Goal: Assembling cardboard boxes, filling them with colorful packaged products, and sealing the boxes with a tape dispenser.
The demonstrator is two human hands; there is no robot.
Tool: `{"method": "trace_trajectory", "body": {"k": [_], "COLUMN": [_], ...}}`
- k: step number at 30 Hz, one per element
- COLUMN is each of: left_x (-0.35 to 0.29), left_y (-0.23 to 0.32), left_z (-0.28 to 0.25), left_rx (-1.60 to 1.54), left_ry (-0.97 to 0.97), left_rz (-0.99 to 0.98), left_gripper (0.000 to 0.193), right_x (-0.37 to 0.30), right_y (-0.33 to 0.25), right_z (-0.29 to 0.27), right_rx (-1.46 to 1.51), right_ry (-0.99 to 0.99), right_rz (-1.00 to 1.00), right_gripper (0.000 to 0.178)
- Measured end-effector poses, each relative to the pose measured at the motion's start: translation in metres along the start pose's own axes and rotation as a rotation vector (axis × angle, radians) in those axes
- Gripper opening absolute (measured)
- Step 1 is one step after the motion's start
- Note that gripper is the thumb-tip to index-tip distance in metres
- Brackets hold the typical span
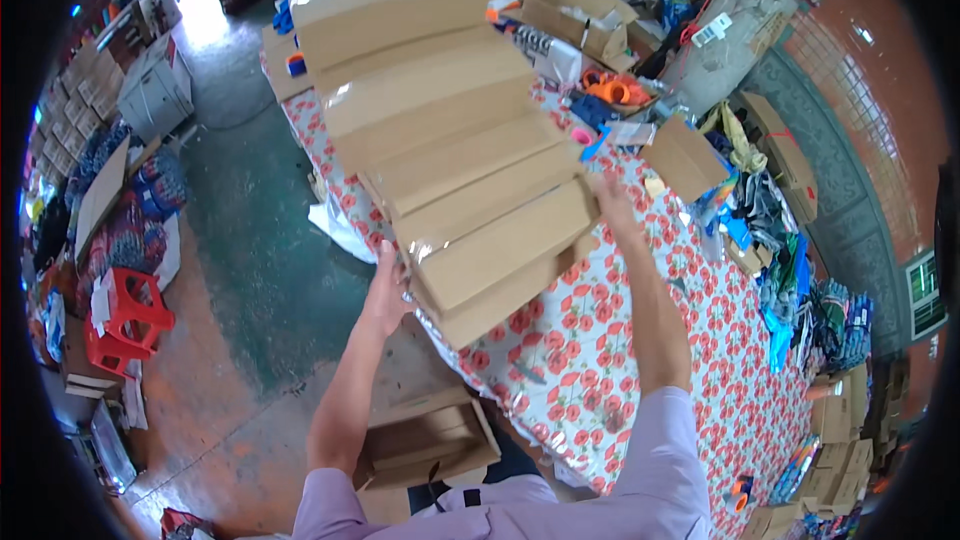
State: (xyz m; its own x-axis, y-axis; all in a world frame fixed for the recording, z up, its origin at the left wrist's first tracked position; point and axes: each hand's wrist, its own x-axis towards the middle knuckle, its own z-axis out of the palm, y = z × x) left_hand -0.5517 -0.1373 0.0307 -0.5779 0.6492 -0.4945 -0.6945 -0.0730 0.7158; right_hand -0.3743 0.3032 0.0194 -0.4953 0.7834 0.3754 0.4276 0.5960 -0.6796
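A row of closed brown cardboard boxes (pixel 430 70) lies side by side along the table, with shiny clear tape at some ends. At the near end, a cardboard box (pixel 505 245) tilts toward me, its lower flap hanging over the cloth. My left hand (pixel 383 295) is against its left end, thumb upward and the other fingers partly hidden. On the opposite end, my right hand (pixel 612 205) grips the corner, its fingertips hard to see. Beneath everything spreads a tablecloth (pixel 640 380) with red flowers on white.
An open cardboard box (pixel 425 445) stands low in front of me, beside the table. Orange tape rolls (pixel 615 88) and an open carton (pixel 580 20) sit at the far right. A red plastic stool (pixel 130 315) stands on the floor at left. Bagged goods (pixel 790 270) line the right.
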Motion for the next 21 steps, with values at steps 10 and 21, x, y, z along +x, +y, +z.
{"method": "trace_trajectory", "body": {"k": [10,21], "left_x": [0.001,-0.105], "left_y": [0.032,-0.021], "left_z": [0.009,-0.026], "left_rx": [0.038,-0.139], "left_ry": [-0.141,-0.006], "left_rz": [0.004,0.104], "left_gripper": [0.075,0.063], "right_x": [-0.172,-0.255], "right_y": [0.008,-0.072], "right_z": [-0.011,-0.102], "right_rx": [0.839,1.01], "right_ry": [-0.289,-0.452], "right_rz": [0.825,1.056], "right_gripper": [0.057,0.054]}}
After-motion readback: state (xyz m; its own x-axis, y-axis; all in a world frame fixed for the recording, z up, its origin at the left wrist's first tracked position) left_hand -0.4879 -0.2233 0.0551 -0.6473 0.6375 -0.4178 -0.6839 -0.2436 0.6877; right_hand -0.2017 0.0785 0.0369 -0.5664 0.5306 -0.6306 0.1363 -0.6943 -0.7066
